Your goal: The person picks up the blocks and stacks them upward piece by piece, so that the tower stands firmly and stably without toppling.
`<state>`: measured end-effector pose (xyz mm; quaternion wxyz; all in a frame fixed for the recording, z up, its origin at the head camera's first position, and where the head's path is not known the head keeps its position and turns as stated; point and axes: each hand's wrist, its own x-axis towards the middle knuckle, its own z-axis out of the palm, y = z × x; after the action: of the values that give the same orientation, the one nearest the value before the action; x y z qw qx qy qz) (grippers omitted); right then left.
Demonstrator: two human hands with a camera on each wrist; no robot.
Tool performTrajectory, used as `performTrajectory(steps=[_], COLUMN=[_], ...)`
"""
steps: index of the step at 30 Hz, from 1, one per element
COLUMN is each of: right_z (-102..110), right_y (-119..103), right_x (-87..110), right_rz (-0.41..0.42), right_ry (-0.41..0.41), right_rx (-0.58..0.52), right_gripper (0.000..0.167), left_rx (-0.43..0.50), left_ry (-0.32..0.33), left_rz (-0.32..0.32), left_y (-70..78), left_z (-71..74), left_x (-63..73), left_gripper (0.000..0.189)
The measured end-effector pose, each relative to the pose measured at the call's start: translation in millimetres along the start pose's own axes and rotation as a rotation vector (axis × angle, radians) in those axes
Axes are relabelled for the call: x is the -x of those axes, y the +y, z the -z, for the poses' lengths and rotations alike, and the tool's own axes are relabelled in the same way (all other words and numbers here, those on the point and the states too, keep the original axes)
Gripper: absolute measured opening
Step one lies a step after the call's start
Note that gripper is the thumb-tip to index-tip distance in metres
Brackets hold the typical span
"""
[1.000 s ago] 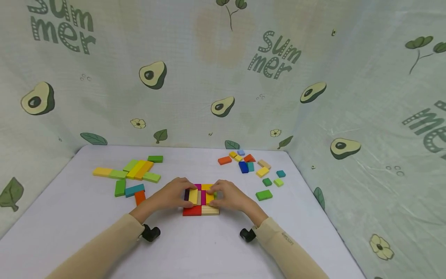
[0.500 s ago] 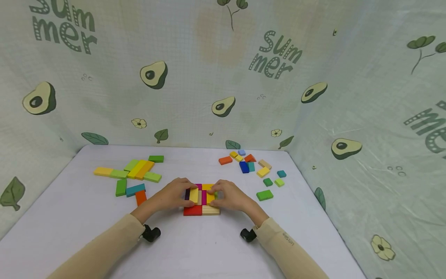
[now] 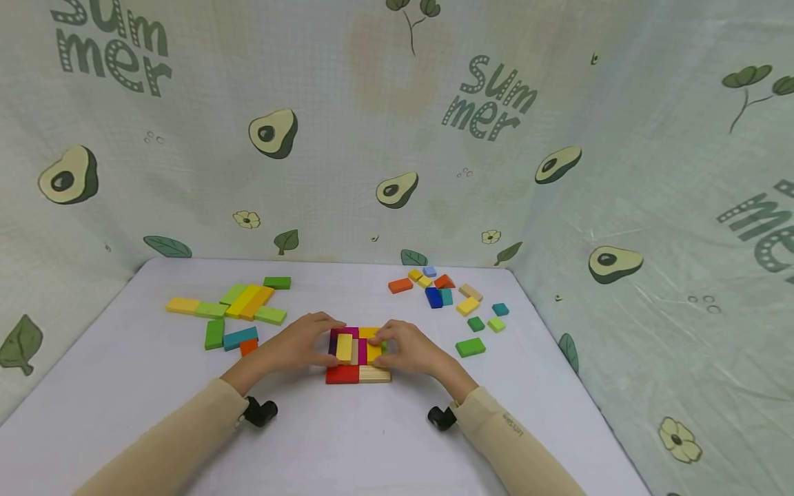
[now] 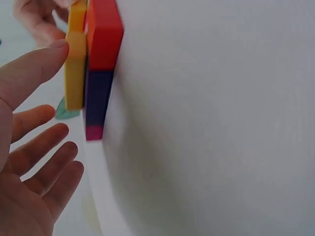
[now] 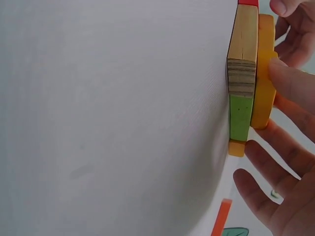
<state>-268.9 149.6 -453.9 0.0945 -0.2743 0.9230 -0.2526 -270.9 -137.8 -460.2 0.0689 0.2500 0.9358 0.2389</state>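
A flat arrangement of wooden blocks lies between both hands in the head view, with a red block (image 3: 342, 375) and a striped bare-wood block (image 3: 375, 374) along its front. On top, at the left, lies a pale yellow block (image 3: 344, 350). My left hand (image 3: 304, 342) is beside that block, its fingers spread apart from it and its thumb tip (image 4: 60, 45) close to one corner. My right hand (image 3: 411, 348) pinches a deeper yellow block (image 5: 266, 93) on top, at the right. Below that block, a light green block (image 5: 240, 118) shows in the right wrist view.
At the back left, several green and yellow blocks (image 3: 248, 301) lie together, with a teal block (image 3: 240, 338) nearer. Small loose blocks are scattered at the back right, including a dark blue block (image 3: 434, 297) and a green block (image 3: 470, 346). A patterned cloth (image 3: 335, 193) hangs behind the table.
My left hand has drawn back slightly to the left, its fingers coming away from the pale yellow block, which stays on top. My right hand keeps its hold.
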Motion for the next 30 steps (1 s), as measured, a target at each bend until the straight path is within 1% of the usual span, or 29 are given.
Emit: performTrajectory(steps=[2,4,8,10,12,14,18,22,23,27,30], right_z=[0.2,0.3,0.1,-0.3,-0.7,-1.3,-1.9,-2.0,-2.0,-1.5,-1.1], right_y=[-0.1,0.1,0.8,1.2,1.4,1.7,1.8,1.4,1.3,0.4,-0.1], right_x=[0.3,0.3,0.0,0.1,0.3,0.2,-0.4,-0.7,-0.6,0.2,0.5], right_rz=[-0.002,-0.003,-0.002,-0.003,-0.005,-0.007,-0.01,-0.008,-0.007,-0.008,-0.013], right_ry=[0.0,0.002,0.004,0.004,0.003,0.003,0.004,0.004,0.004,0.004,0.003], right_rx=[-0.001,0.002,0.004,0.0,-0.01,-0.018,-0.022,-0.018,-0.015,-0.014,-0.011], right_gripper=[0.038,0.037,0.038,0.037,0.037,0.037,0.038,0.038,0.038,0.038,0.038], left_rx=[0.001,-0.001,-0.004,-0.01,-0.011,-0.021,-0.036,-0.047,-0.052,-0.054,-0.05], left_ry=[0.017,0.048,0.128,0.159,0.175,0.177,0.144,0.112,0.105,0.081,0.076], left_rz=[0.011,0.022,0.042,0.038,0.031,0.028,0.061,0.094,0.094,0.11,0.117], left_y=[-7.0,-17.5,-43.6,-58.3,-71.2,-83.3,-101.7,-115.8,-119.0,-126.7,-129.9], left_z=[9.5,20.8,45.3,56.0,65.1,71.9,78.6,79.8,80.0,80.1,80.1], left_x=[2.3,4.3,9.1,11.4,14.6,17.5,23.2,25.3,25.4,24.9,24.0], left_gripper=[0.074,0.073,0.066,0.064,0.063,0.064,0.067,0.07,0.07,0.075,0.075])
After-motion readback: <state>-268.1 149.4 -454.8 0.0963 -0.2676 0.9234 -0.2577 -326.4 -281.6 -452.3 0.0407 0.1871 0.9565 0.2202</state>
